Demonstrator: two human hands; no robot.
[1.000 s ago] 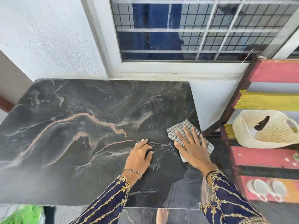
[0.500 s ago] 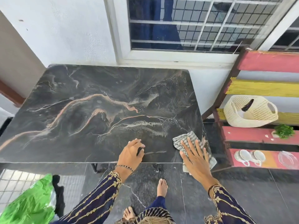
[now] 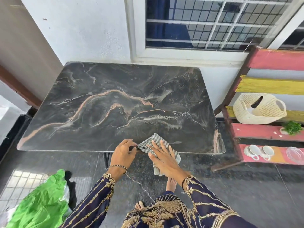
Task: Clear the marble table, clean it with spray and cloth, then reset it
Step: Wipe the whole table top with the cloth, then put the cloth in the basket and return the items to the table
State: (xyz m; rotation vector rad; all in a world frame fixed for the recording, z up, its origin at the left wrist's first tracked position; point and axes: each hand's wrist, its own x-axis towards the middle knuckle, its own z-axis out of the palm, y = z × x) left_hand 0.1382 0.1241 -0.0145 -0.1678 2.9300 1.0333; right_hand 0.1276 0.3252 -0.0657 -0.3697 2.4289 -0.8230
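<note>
Marble table (image 3: 98,112), right hand (image 3: 164,159) flat on cloth (image 3: 155,142), left hand (image 3: 122,153) pinching its corner

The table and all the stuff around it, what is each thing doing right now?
marble table: bare except for the cloth at its near edge.
checked cloth: partly on the table, partly hanging off the edge.
right hand: flat, fingers spread, pressing on the cloth.
left hand: pinching the cloth's corner.
woven basket: tilted on the shelf.
white cups: lying on the lowest shelf.
</note>
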